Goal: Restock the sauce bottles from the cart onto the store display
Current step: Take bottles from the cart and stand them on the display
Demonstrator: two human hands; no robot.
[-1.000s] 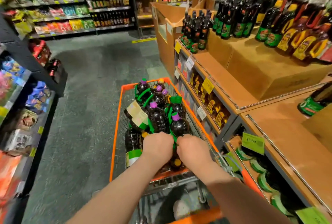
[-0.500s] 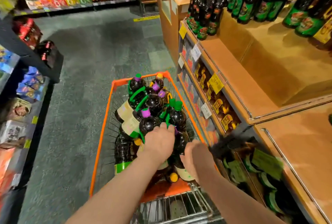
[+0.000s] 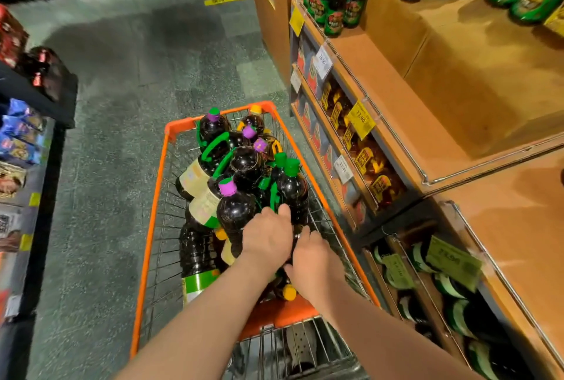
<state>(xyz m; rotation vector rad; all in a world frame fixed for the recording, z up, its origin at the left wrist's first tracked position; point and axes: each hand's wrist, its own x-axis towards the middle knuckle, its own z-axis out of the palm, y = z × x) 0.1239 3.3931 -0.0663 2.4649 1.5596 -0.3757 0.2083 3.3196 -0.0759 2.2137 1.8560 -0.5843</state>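
Note:
The orange wire cart (image 3: 158,196) stands in the aisle, holding several dark sauce bottles with green handles and purple or green caps. My left hand (image 3: 268,239) grips the green-capped sauce bottle (image 3: 293,190) at the cart's near right, thumb against its side. My right hand (image 3: 314,260) reaches in just beside and below it, fingers curled onto a lower dark bottle (image 3: 282,283) with a yellow cap; its fingertips are hidden. To the right rises the wooden store display (image 3: 396,89), with green-labelled bottles (image 3: 332,7) standing on its upper tiers.
Yellow-labelled bottles (image 3: 366,160) and price tags (image 3: 361,118) fill the display's lower shelves close to the cart's right side. More green-labelled bottles (image 3: 448,285) lie in the bottom bin. A dark shelf unit (image 3: 39,96) with packets lines the left. Grey floor (image 3: 137,59) stretches ahead.
The view has tilted down and closer to the cart. Both hands left the green handles near the cart's back edge and pushed deeper among the bottles, the right hand going lower.

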